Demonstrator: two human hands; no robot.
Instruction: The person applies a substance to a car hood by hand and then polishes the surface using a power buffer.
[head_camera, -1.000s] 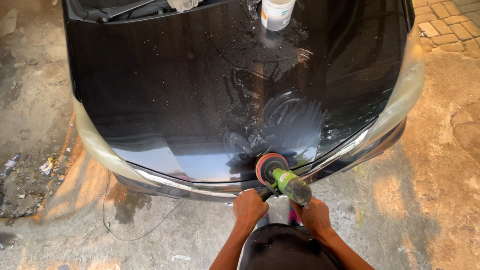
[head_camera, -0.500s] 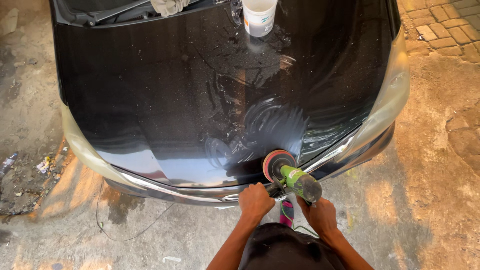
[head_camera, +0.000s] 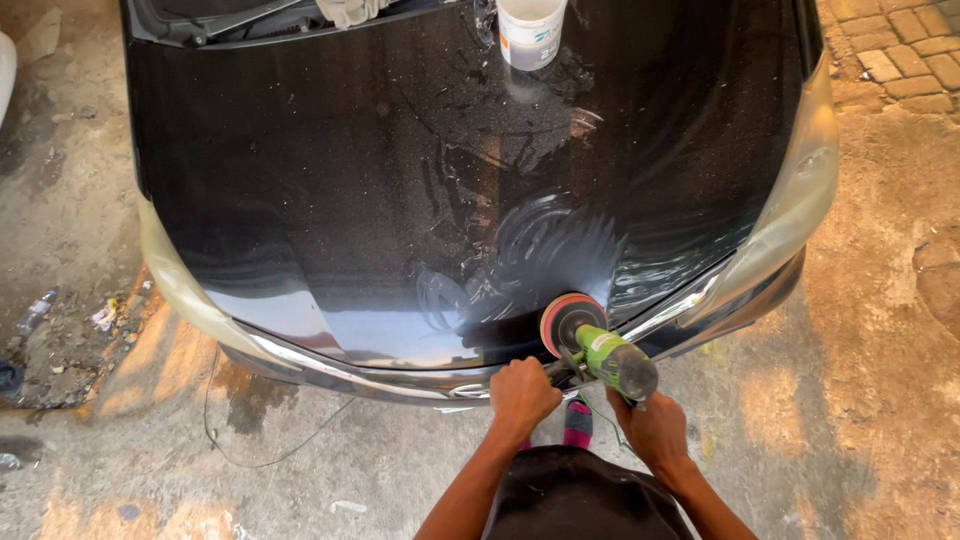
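Observation:
I look down on the black hood (head_camera: 330, 200) of a car, wet and streaked with swirl marks. A green and grey power polisher (head_camera: 612, 360) with a round red pad (head_camera: 568, 318) presses on the hood's front edge. My left hand (head_camera: 522, 397) grips its side handle. My right hand (head_camera: 652, 428) holds the rear of its body. A thin cord runs down from the tool between my arms.
A white plastic bucket (head_camera: 530, 32) stands on the hood near the windscreen, with a cloth (head_camera: 348, 10) beside the wipers. Bare concrete lies around the car, with litter at the left (head_camera: 60, 330), a loose cable (head_camera: 270, 450) and paving bricks at the top right (head_camera: 900, 50).
The polisher and both hands have shifted slightly right along the hood's front edge. The view has shifted, and the bucket now sits a little further left in it.

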